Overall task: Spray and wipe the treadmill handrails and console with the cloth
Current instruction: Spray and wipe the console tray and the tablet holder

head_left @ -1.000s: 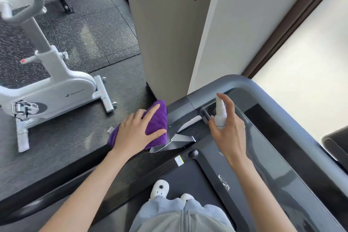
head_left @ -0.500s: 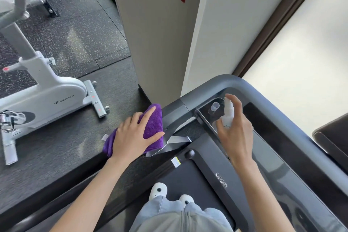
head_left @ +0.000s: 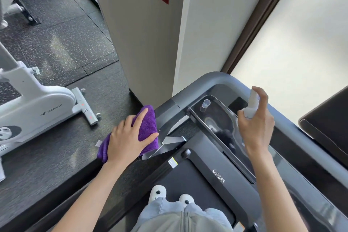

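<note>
My left hand [head_left: 130, 139] presses a folded purple cloth [head_left: 147, 126] flat on the treadmill's left handrail [head_left: 165, 111], near its front corner. My right hand [head_left: 257, 126] holds a small white spray bottle [head_left: 251, 106] upright over the glossy black console [head_left: 220, 118], forefinger on the nozzle top. A small clear cap [head_left: 205, 104] stands in the console tray. The grey front bar [head_left: 212, 79] curves around the console.
A white exercise bike [head_left: 37, 105] stands on the dark rubber floor to the left. A beige pillar [head_left: 146, 43] rises just beyond the treadmill's front corner. My white shoes [head_left: 158, 192] rest on the belt. A second dark machine [head_left: 327, 124] sits at right.
My right hand has carried the spray bottle rightward and farther along the console, uncovering the clear cap in the tray. My left hand stays on the cloth.
</note>
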`<state>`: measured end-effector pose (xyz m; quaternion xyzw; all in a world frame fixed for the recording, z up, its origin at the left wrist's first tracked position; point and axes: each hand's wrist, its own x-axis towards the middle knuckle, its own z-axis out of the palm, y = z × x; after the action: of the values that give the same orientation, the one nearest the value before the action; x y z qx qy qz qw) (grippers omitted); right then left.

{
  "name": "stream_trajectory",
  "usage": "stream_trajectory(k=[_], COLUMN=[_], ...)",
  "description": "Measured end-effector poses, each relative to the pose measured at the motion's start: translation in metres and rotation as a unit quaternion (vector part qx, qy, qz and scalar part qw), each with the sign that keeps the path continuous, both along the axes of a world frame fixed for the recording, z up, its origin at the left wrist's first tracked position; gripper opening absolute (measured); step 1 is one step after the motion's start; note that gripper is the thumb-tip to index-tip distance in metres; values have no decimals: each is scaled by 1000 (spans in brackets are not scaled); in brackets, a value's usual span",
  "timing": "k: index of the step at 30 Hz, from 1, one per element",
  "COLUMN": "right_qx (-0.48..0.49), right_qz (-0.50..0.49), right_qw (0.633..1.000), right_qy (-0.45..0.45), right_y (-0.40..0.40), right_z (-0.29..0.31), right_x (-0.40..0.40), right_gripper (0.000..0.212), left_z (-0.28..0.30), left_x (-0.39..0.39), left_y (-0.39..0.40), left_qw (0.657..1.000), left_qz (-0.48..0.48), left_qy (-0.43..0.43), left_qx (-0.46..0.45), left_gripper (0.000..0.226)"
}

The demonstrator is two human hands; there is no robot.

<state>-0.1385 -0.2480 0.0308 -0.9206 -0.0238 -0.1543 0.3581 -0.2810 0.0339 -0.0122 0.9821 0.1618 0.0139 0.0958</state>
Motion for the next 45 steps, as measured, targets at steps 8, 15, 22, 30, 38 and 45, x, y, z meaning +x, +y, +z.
stream_trajectory(k=[8,15,22,30,38,45], right_qx=[44,38,23,-91,-4,100], right_qz=[-54,-72,30,86,66,68], right_qw=[996,994,999,984,993,991], right_qy=[-46,-67,15,126,102,60], right_y=[-31,-49,5,77,68,26], right_z=[1,1,-4,-27,-20,-14], right_x=[-11,-21,-18,13,8,-24], right_gripper=[55,56,64,67,67,72], left_z=[1,2,0,0,-3,4], left_x=[0,1,1,-1,8,75], left_y=[-1,-2,-2,1,-8,-59], left_qw=[1000,1000,1000,1000,999,993], left_qz=[-8,-19,-20,-22,-23,4], left_qy=[-10,-10,-16,-11,-32,-18], left_qx=[1,-3,0,2,20,120], left_gripper=[86,87,85,85,81,73])
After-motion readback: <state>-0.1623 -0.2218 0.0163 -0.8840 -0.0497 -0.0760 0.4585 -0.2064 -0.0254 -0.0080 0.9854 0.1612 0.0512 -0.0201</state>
